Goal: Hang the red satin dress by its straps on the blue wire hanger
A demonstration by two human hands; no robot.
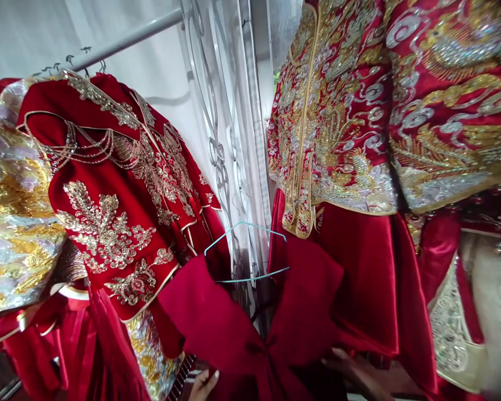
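A plain red satin garment [250, 323] is gathered low in the middle, on a thin teal wire hanger [246, 250]. My left hand [202, 385] peeks in at the bottom edge, fingers against the red cloth. My right hand [354, 370] lies under the folds at the lower right, gripping the fabric. Above hangs a red jacket with gold and silver embroidery [342, 111].
A metal rail [129, 39] carries a red beaded gown [121, 189] and a gold brocade garment [12, 211] at the left. A white wrought-iron window grille [221, 139] and white curtain stand behind. More embroidered red cloth [455, 100] fills the right side.
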